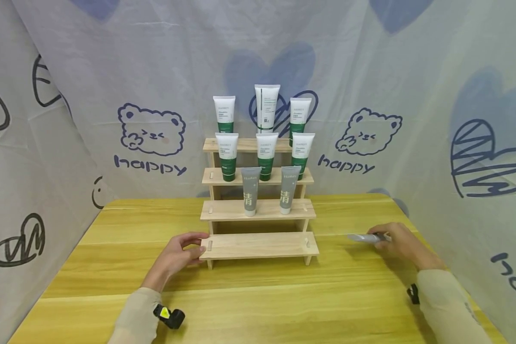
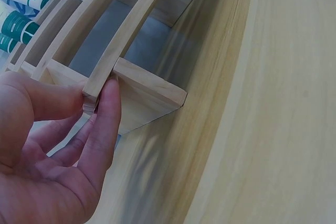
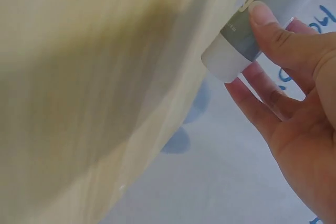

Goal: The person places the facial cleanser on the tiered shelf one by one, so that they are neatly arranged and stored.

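A wooden step rack [image 1: 258, 246] stands on the table with tubes on its upper three steps. My left hand [image 1: 176, 256] pinches the left end of its lowest step between thumb and fingers; the left wrist view shows this hand [image 2: 58, 150] at the board's tip [image 2: 97, 85]. Off to the right of the rack, my right hand [image 1: 402, 242] holds a grey squeeze tube [image 1: 363, 238] above the table, tilted nearly flat. Close up, the thumb presses on the tube [image 3: 286, 6], whose white cap [image 3: 226, 59] sticks out past the fingers.
Two grey tubes [image 1: 251, 191] stand on the second step from the bottom. Above them are white-and-green tubes [image 1: 265, 155] on two steps, a taller white one [image 1: 267, 107] at the top middle. A printed curtain [image 1: 189, 57] hangs behind and beside the yellow wood-grain table [image 1: 258, 306].
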Demonstrator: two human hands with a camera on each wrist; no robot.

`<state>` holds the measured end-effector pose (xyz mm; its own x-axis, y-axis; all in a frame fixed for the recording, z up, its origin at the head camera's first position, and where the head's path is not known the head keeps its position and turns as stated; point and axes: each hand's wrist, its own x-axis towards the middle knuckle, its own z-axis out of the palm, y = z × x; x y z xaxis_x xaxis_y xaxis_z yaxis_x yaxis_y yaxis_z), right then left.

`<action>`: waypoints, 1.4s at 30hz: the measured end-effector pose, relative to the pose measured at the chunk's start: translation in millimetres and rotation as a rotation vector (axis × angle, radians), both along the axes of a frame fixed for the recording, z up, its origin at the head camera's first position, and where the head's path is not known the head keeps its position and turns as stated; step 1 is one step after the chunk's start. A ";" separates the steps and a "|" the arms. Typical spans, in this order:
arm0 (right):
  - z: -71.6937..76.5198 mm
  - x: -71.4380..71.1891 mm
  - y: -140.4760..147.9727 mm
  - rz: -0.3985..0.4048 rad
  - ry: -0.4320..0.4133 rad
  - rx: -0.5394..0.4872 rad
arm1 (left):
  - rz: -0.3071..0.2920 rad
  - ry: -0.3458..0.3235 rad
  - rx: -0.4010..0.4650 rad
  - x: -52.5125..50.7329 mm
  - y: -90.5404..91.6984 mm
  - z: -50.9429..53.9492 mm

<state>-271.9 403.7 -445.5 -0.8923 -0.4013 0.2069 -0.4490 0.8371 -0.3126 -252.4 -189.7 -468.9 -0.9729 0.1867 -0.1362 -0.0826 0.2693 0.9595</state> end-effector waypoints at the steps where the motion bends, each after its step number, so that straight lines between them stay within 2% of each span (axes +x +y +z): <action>1: 2.1 -0.9 -1.6 0.009 -0.004 -0.014 | -0.001 0.000 0.001 -0.1 0.0 0.4; 9: 12.3 -7.4 -19.7 0.079 -0.070 -0.122 | 0.001 0.001 -0.001 -1.2 1.0 3.4; 24: 22.9 -9.0 -61.3 0.097 -0.167 -0.298 | 0.001 0.005 -0.019 -0.6 1.5 4.6; 33: 33.5 -3.2 -81.1 0.098 -0.201 -0.338 | -0.005 0.009 -0.005 1.1 1.2 3.4; 42: 42.0 -0.2 -105.2 0.161 -0.212 -0.383 | 0.003 -0.001 -0.001 0.8 1.1 2.3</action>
